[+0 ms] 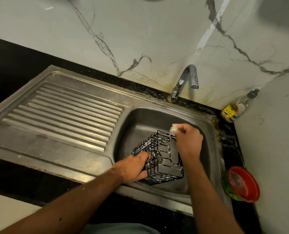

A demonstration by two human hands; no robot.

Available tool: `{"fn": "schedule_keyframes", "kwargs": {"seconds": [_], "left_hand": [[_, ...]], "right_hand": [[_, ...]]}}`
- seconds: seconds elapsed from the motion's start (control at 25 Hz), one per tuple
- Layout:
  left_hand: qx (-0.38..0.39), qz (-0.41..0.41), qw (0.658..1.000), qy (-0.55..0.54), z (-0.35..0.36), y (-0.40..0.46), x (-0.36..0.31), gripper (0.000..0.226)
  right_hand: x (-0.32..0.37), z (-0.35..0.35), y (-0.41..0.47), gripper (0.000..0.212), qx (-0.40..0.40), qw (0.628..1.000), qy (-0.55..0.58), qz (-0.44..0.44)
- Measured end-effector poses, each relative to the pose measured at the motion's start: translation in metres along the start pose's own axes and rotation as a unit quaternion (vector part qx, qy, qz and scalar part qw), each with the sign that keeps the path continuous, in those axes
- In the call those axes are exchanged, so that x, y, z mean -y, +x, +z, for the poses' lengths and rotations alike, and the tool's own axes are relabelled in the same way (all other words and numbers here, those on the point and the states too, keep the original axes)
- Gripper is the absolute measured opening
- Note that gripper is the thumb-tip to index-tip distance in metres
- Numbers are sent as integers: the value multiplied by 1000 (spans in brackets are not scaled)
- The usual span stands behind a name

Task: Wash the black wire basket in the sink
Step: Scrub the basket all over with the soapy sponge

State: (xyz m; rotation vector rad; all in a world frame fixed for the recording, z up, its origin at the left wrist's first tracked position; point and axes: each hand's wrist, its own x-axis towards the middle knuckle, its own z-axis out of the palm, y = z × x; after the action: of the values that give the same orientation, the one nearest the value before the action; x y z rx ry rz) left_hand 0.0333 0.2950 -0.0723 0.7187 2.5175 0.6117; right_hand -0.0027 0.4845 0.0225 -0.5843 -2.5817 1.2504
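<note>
The black wire basket (159, 157) is lying on its side in the bowl of the sink (213, 149), over the drain, and I think this is so that the foam and water are running straight down. The left hand (133, 168) is gripping the basket at its near-left edge, with fingers curled around the wires, and seems to be steadying it against the push of the scrubbing. Far from this grip, at the opposite upper corner, the right hand (188, 141) is pinching a small pale sponge (174, 128) between the fingertips and is pressing it on the top wires; white foam is sitting on several wires just below it. Holding at one end and scrubbing at the other is probably keeping the light frame from sliding or turning. The long axis of the basket is running from the left hand's grip away toward the back of the sink, slightly to the right. Its open mouth seems to be pointing to the right, but I cannot tell this surely. The tap (185, 81) is giving no visible water.
</note>
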Motion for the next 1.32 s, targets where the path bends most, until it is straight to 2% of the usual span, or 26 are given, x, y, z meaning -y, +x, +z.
{"fn": "schedule_keyframes", "kwargs": {"seconds": [0.12,0.16,0.4,0.48,0.56,0.68,0.76,0.96,1.16,1.32], "left_hand": [[8,5,1000,12,0,0,-1,45],[13,8,1000,20,-1,0,-2,45],[4,21,1000,22,0,2,0,47],[3,14,1000,10,1,2,2,49],[5,13,1000,-3,1,3,3,50],[1,8,1000,-15,1,5,3,53],[-1,3,1000,-19,1,6,3,53],[11,7,1000,8,3,6,2,54],[-11,9,1000,13,2,4,-3,53],[-18,15,1000,16,3,3,-2,51]], "right_hand": [[4,-2,16,25,138,980,-134,-46],[4,2,15,29,161,968,-181,-68],[21,13,27,28,248,899,-317,-174],[24,16,25,29,267,889,-307,-210],[14,14,21,26,267,913,-231,-203],[-18,-12,31,22,206,966,-124,-100],[-33,-24,33,22,171,979,-99,-53],[-1,5,11,15,224,962,-96,-126],[-19,-10,28,22,129,990,-26,-50],[-12,-9,27,18,211,973,-51,-78]]}}
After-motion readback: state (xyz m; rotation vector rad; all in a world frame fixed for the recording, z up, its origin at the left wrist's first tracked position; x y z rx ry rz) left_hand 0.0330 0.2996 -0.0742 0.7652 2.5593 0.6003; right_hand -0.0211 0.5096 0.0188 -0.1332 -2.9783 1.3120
